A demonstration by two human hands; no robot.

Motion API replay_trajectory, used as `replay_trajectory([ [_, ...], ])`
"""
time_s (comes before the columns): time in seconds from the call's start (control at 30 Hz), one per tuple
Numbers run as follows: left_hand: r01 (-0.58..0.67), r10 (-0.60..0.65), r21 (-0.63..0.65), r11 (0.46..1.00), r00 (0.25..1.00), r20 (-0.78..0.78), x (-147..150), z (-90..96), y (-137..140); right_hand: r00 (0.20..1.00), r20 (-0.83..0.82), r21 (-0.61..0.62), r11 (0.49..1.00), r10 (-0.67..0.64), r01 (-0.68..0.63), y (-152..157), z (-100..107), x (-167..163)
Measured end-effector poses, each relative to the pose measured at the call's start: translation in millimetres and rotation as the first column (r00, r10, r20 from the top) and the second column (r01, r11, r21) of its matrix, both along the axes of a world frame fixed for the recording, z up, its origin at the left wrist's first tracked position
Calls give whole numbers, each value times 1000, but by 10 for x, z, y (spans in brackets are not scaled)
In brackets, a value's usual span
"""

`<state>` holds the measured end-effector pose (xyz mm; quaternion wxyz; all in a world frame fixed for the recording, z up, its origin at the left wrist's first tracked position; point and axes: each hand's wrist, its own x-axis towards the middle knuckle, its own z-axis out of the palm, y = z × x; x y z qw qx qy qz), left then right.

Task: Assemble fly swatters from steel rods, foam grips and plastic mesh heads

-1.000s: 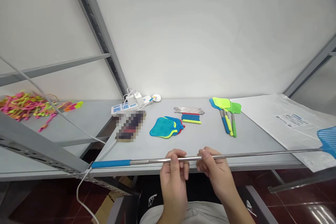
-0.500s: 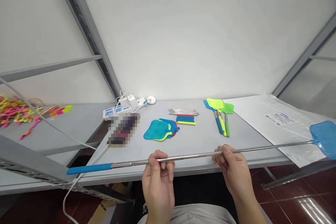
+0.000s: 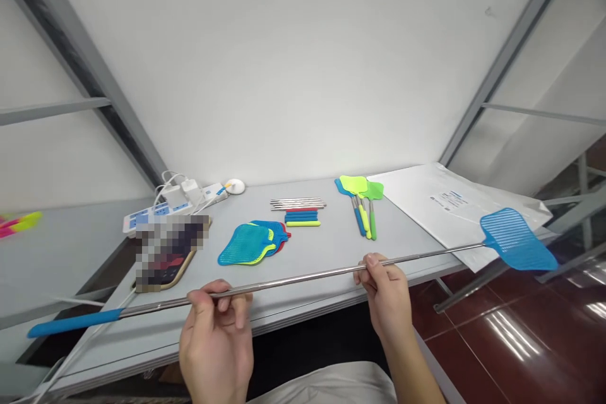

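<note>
An extended telescopic fly swatter (image 3: 303,277) with a blue grip and a blue slotted head lies across both hands above the table's front edge. My left hand (image 3: 218,334) pinches its metal rod near the grip end, thumb on top. My right hand (image 3: 386,290) is closed on the rod farther right, nearer the head. Behind the rod are loose swatter heads (image 3: 246,245) in teal, blue, yellow and red. Metal rods (image 3: 298,204) and a row of coloured grips (image 3: 302,217) lie beside them. Several collapsed fly swatters (image 3: 363,205) rest further right.
A white plastic mailing bag (image 3: 426,202) covers the table's right side. At the left are a power strip (image 3: 158,211) with white plugs, a partly blurred phone (image 3: 173,255) on a cable, and a round white device (image 3: 235,186). Grey metal posts (image 3: 89,69) frame the table (image 3: 331,246).
My view has turned to the right, so the table things sit further left. The swatter's whole head now shows. Both hands still hold the rod, with my left hand and the grip lower in view.
</note>
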<state>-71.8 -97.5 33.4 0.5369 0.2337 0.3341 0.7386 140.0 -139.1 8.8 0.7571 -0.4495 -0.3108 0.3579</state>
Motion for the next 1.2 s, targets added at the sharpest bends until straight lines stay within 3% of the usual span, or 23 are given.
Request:
replay_trajectory([
  [0.2,38,-36,-41,998,999,34,12,39,10,989,-44,12,990,-140,141,32,-43,136],
  [0.33,-20,22,-24,1000,997,75,-31,55,44,957,-116,17,963,-265,268,25,-94,229],
  [0.57,31,-31,-10,999,999,44,-157,78,91,918,-194,77,928,-345,365,-12,41,330],
  [0.9,-188,185,40,981,980,69,-609,167,192,859,-308,54,894,-409,445,8,133,662],
  [1.0,-218,213,28,975,969,126,-587,142,213,791,-447,-26,890,-417,455,52,223,773],
  [1.1,-259,250,17,966,944,216,-497,143,258,729,-484,-50,847,-484,529,154,307,780],
  [1.2,-320,296,48,946,916,269,-337,198,319,784,-423,39,856,-453,516,295,361,588],
])
